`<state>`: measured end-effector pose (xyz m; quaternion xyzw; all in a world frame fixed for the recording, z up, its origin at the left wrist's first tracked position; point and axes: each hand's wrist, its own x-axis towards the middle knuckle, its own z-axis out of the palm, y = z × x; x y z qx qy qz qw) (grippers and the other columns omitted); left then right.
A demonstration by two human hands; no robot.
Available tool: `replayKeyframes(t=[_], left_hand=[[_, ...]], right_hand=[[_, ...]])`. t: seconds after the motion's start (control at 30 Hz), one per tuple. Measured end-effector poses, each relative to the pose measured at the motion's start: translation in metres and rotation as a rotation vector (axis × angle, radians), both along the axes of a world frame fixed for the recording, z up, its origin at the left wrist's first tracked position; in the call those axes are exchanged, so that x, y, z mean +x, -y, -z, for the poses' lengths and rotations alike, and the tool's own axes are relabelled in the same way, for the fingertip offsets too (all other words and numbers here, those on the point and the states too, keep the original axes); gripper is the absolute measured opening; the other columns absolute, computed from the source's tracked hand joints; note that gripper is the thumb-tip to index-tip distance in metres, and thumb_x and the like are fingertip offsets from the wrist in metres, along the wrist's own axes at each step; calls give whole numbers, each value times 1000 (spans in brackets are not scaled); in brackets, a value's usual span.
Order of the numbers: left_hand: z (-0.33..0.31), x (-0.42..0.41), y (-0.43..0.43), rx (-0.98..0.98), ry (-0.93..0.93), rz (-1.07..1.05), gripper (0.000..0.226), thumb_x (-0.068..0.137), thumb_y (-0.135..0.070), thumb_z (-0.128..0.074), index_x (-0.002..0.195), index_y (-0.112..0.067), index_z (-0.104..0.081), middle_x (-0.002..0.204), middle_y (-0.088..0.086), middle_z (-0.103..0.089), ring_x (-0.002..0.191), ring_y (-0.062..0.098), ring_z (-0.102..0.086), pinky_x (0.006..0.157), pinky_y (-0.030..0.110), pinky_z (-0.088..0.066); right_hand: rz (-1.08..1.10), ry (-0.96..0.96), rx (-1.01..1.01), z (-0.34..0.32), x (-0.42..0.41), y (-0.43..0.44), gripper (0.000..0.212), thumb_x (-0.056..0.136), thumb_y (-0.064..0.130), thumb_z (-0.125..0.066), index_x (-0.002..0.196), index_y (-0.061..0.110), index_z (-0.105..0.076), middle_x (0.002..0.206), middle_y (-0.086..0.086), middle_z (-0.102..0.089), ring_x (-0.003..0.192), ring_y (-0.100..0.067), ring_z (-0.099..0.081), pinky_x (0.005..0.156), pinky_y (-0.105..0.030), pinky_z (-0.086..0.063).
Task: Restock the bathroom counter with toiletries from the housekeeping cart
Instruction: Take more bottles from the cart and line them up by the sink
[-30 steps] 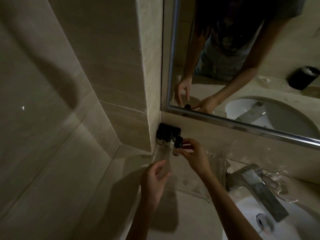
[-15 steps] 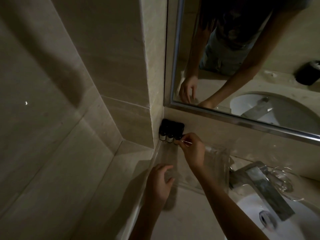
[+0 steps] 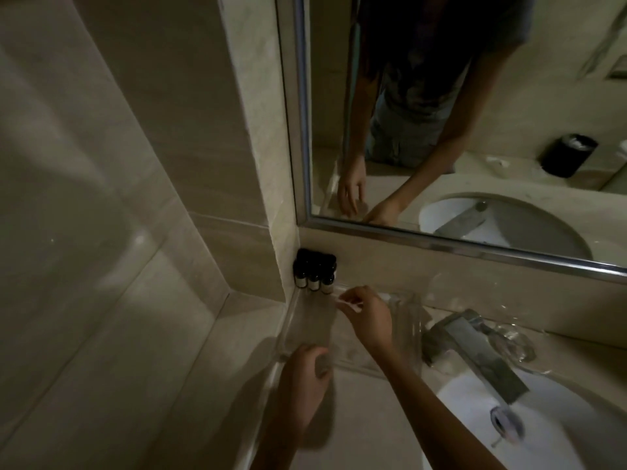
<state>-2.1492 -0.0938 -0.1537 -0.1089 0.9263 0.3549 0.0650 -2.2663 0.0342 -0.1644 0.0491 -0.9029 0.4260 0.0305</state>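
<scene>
In the head view, the three dark-capped toiletry bottles [image 3: 314, 273] stand packed together in the back left corner of a clear acrylic tray [image 3: 307, 320], tight against the wall corner. The right hand [image 3: 368, 317] hovers just beside them, thumb and fingertips pinching a thin pale item [image 3: 347, 304] that is too small and blurred to name. The left hand [image 3: 305, 379] has its fingers curled at the tray's near left corner; whether it grips the rim or only rests there cannot be told.

The likeliest slip is a knuckle brushing the bottles, which are narrow, upright and touching, so one tipping would probably take the others with it. If the left hand does not hold the tray firmly, a push from the right could slide it on the smooth stone. A loosened pinch could drop the pale item, which would be hard to find on clear plastic in this dim light. A clear glass [image 3: 515, 342] behind the faucet [image 3: 475, 351] is easy to overlook.

The counter [image 3: 366, 418] is pale polished stone with a white basin [image 3: 559, 429] sunk at its right. Beige tiled walls close the left side, and a metal-framed mirror [image 3: 509, 171] runs along the back edge.
</scene>
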Motion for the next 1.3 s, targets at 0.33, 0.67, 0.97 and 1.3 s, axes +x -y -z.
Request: replayKeyframes(t=[0.33, 0.67, 0.97, 1.3], left_hand=[[-25, 45, -22, -33, -46, 29, 40, 84, -22, -68, 123, -22, -59, 128, -5, -56, 121, 10, -50, 102, 14, -30], [-68, 160, -40, -69, -235, -214, 40, 80, -18, -71, 119, -26, -63, 119, -12, -62, 114, 7, -56, 95, 10, -33], [-78, 336, -124, -34, -332, -520, 33, 79, -12, -69, 112, -18, -67, 105, -11, -62, 101, 11, -59, 90, 13, -36], [-100, 527, -182, -77, -203, -918, 31, 87, -18, -65, 117, -23, -65, 118, -4, -62, 113, 17, -57, 93, 18, -36]], right_hand=[[-159, -38, 6, -3, 113, -54, 27, 74, 35, -79, 96, 38, -62, 100, 19, -61, 91, -1, -59, 74, -20, -49], [-286, -71, -250, -53, 206, -79, 21, 73, 24, -82, 83, 34, -66, 89, 21, -66, 88, 1, -61, 76, -11, -45], [-570, 8, -302, -73, 329, -128, 16, 79, 21, -77, 80, 32, -65, 89, 19, -69, 87, -2, -64, 79, -15, -47], [-920, 245, -307, -94, 481, -125, 6, 82, 22, -73, 78, 23, -68, 83, 8, -70, 82, -7, -65, 76, -23, -50]])
